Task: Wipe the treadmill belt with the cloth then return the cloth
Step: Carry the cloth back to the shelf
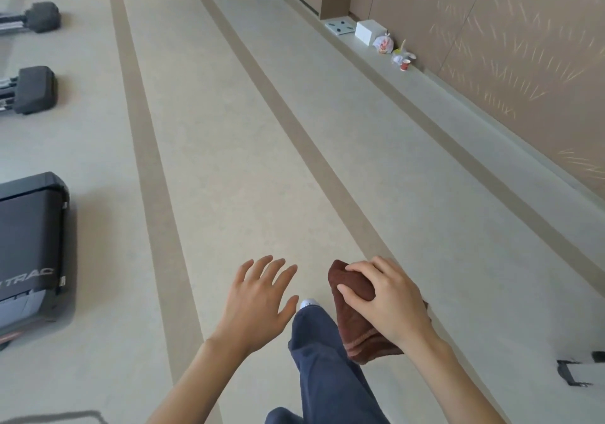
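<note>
- The treadmill (31,256) is seen at the left edge of the view, standing on the floor (248,148), well apart from both hands; only its rear end with the dark belt is in frame.
- Its long axis is judged to run out of frame to the left, across the brown stripes (154,175) in the floor.
- The left hand (258,299) is the nearer of the two to the treadmill; the right hand (389,299) lies further from it, on the wall side.
- The left hand is held open with the fingers spread, and nothing is held or touched by it.
- The right hand is closed over the brown cloth (355,319), which is bunched and hangs below the palm, above the floor.
- A trouser leg (324,358) and the toe of a white shoe (307,303) are seen between the hands.
- Whether the belt has been wiped cannot be told; the cloth is in hand, not returned.
</note>
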{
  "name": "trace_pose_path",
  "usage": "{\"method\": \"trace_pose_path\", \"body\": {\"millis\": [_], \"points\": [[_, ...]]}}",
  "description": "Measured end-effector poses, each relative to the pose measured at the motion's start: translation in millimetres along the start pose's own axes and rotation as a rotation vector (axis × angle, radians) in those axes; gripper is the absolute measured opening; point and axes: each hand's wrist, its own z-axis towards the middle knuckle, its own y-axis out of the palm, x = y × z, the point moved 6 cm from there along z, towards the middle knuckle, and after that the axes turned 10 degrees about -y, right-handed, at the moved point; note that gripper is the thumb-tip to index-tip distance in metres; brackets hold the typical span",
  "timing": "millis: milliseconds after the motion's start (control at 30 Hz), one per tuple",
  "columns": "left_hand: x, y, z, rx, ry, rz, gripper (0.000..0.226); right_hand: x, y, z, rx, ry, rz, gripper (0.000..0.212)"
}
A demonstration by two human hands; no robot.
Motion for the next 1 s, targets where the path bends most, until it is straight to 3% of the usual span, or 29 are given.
{"method": "trace_pose_path", "body": {"millis": [367,600,1000], "points": [[-28.1,-19.1,246.6,0.044,-0.049,-0.032,0.041,74.2,-12.1,255.3,-0.002,-0.094,0.022,0.03],[-53.2,-6.2,344.8,-0.03,-0.078,-0.063,0.044,99.5,4.7,353.2,-0.043,-0.12,0.035,0.03],[-159.4,-4.1,557.2,-0.077,-0.058,-0.078,0.044,124.2,38.6,570.3,-0.007,-0.039,-0.028,0.028]]}}
